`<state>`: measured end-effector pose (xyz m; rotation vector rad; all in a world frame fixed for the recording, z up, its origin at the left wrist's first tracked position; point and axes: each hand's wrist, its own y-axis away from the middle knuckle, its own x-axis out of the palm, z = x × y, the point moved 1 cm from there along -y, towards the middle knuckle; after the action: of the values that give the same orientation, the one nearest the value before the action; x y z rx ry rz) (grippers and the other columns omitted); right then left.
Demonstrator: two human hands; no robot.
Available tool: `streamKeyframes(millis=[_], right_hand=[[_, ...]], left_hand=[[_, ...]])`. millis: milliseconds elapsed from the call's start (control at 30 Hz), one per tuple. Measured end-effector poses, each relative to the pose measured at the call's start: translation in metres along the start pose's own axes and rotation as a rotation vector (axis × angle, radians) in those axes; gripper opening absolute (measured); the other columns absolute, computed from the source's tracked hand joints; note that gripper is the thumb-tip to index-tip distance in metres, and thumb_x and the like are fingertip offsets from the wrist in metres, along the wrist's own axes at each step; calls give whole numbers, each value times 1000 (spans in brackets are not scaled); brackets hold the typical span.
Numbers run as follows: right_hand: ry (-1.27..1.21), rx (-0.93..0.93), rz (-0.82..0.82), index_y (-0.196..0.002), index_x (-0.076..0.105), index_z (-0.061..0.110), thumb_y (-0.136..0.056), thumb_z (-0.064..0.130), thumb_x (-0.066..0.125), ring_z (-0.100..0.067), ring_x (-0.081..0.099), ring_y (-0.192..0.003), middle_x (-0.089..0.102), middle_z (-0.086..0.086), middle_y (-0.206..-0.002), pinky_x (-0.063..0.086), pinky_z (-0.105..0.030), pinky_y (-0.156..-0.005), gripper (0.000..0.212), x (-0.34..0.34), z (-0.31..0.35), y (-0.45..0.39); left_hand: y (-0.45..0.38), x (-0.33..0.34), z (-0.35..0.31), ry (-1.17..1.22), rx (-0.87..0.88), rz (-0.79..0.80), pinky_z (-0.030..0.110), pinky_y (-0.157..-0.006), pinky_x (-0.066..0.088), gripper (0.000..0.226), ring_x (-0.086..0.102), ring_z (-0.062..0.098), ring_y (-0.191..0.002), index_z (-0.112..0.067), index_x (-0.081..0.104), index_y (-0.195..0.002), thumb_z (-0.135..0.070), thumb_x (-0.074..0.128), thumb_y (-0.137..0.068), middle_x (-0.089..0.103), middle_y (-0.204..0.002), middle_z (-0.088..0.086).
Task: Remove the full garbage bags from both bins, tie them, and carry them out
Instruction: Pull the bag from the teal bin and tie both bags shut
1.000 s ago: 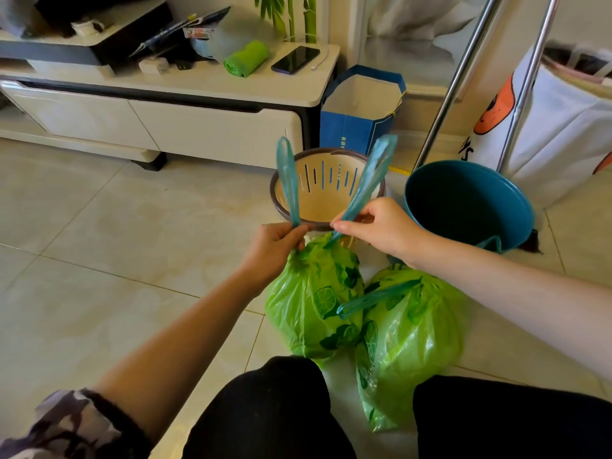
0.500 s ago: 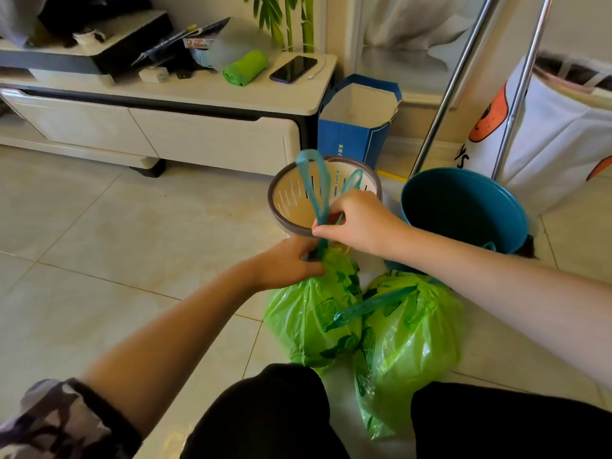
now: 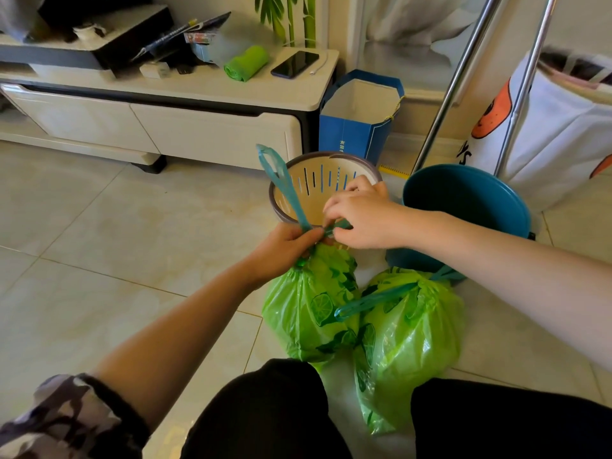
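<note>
2 full green plastic garbage bags printed with lime slices, side by side and touching on the pale tiled floor (image 3: 99,260), between black-clad knees. Left-hand bag (image 3: 308,313) gathered at the neck, teal drawstring handle loop (image 3: 281,187) rising up and to the left across the cream slotted round bin with a brown rim (image 3: 326,160). Left hand (image 3: 284,250) wrapped tight around the gathered neck, fingers curled, base of that loop pinched against the thumb. Right hand (image 3: 361,217) directly above the neck, fingertips (image 3: 331,210) curled and pinching a second short teal strip just beside the left thumb; exact run of that strip under the fingers cannot be told. Right-hand bag (image 3: 407,342) lying untouched, its teal handle (image 3: 374,299) draped flat across the top, pointing toward the other bag. Teal round bin (image 3: 463,200) right behind it, next to the cream bin. Farther back: low white cabinet (image 3: 212,134) carrying a rolled green bundle (image 3: 246,62) and a dark phone (image 3: 294,62), blue paper bag (image 3: 357,127) standing open, 2 slanted metal poles (image 3: 443,104), white fabric hamper with orange print (image 3: 556,120).
</note>
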<state>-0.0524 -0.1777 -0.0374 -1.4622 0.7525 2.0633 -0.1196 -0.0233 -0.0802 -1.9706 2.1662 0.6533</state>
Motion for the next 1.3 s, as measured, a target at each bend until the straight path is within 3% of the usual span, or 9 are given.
streamKeyframes(millis=[167,233,333,467,567,667,833,1067,1300], right_hand=[[-125,73,-20,-84,63,25,-94,38,46,-15,54,-88,65,9,-77,31,-48,-98,24,-2,1,6],[-333,45,-22,-85,67,19,-94,32,50,-11,62,-72,70,6,-73,47,-38,-84,24,-2,7,11],[-584,-30,156,-80,69,14,-97,28,48,2,52,-51,65,10,-63,42,-19,-59,31,-2,21,19],[-776,78,224,-101,69,0,-102,31,30,-1,63,-75,71,-7,-94,50,-15,-76,51,0,13,12],[-669,132,80,-110,67,7,-95,20,51,-10,61,-93,67,1,-101,49,-24,-88,26,11,-1,3],[-723,89,143,-119,60,11,-85,12,65,-10,55,-106,62,0,-115,43,-22,-91,34,31,2,-1],[-717,73,81,-116,58,16,-81,19,70,-10,50,-103,60,1,-113,37,-24,-86,37,57,11,-14],[-772,97,53,-83,64,21,-81,21,70,-8,57,-77,63,6,-79,43,-22,-69,7,54,12,-12],[-924,159,133,-92,69,7,-91,17,56,-11,59,-82,68,-9,-87,46,-22,-77,16,54,15,-6]], left_hand=[[-5,-7,10,253,-142,-58,33,-70,40,39,48,16,-68,6,65,-101,-29,48,-98,57,-67,2],[-6,-9,8,353,-168,-31,31,-69,40,30,50,16,-69,-2,66,-103,-26,47,-99,59,-70,4],[-5,-12,7,374,-137,14,36,-77,47,30,57,25,-81,-2,67,-103,-24,48,-98,65,-88,19],[-2,-17,8,347,-115,80,44,-93,45,33,58,29,-98,5,62,-110,-23,50,-97,65,-102,18],[1,-22,9,324,-92,153,31,-83,47,18,59,15,-89,-11,68,-93,-19,53,-95,66,-89,1],[2,-26,10,287,-47,196,31,-81,48,13,59,16,-87,-9,66,-87,-15,56,-93,64,-89,4],[6,-33,11,178,37,207,35,-77,49,16,58,23,-85,7,63,-96,-7,62,-88,64,-89,14],[3,-34,16,-210,288,3,15,-70,52,9,62,2,-74,-3,65,-87,4,67,-82,64,-83,2],[-1,-30,36,-591,622,-254,22,-55,45,18,52,13,-64,-13,51,-84,-20,68,-84,53,-79,-6]])
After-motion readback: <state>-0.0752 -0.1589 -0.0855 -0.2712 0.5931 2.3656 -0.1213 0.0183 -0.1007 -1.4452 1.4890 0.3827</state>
